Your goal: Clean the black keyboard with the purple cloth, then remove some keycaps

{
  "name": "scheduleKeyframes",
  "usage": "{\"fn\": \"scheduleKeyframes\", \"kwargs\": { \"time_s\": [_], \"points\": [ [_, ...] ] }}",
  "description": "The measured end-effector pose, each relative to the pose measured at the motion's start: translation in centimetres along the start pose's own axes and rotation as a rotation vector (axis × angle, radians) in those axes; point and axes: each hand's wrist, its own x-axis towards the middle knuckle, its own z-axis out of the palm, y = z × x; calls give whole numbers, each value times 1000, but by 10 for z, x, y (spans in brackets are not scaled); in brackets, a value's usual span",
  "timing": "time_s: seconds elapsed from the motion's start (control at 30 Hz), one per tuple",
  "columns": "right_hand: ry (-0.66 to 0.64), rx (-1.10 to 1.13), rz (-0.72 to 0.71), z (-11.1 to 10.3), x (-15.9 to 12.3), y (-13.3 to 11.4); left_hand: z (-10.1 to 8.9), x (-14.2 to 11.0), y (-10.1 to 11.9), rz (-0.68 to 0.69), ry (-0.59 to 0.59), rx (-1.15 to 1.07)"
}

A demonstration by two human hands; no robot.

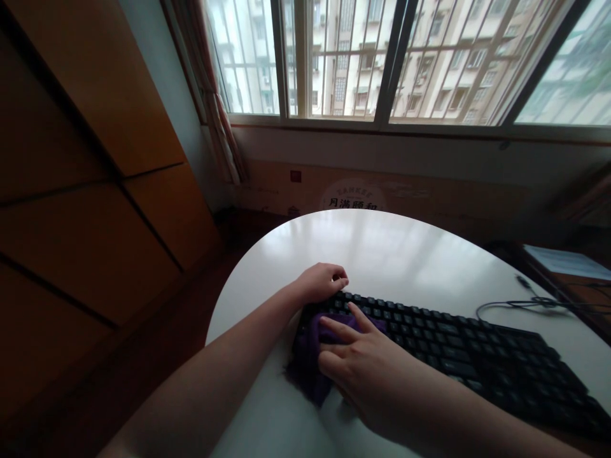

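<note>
A black keyboard [443, 343] lies on the white table, running from the middle toward the lower right. My left hand [324, 281] is at its far left corner, fingers curled in and appearing to hold the edge; the contact is partly hidden. Bunched over the keys at the left end is a purple cloth [310, 346]. My right hand [356, 356] presses down on this cloth with its fingers somewhat spread, one fingertip reaching past it toward the upper key rows. The cloth's lower part hangs over the keyboard's near left edge onto the table.
The round-ended white table [267, 273] carries a black cable [529, 304] on the right. Beyond its right edge is a dark surface with a pale flat sheet [568, 261]. Wooden cabinets [90, 254] stand left, a curtain [214, 108] and barred windows ahead.
</note>
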Motion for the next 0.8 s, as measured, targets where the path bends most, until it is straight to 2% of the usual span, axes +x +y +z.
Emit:
{"fn": "scheduleKeyframes", "kwargs": {
  "time_s": [0.53, 0.8],
  "points": [
    [7, 31, 35, 0, 5, 0, 1, 1, -1, 14, 8, 6],
    [-47, 99, 0, -30, -10, 22, 0, 0, 0, 9, 3, 0]
  ]
}}
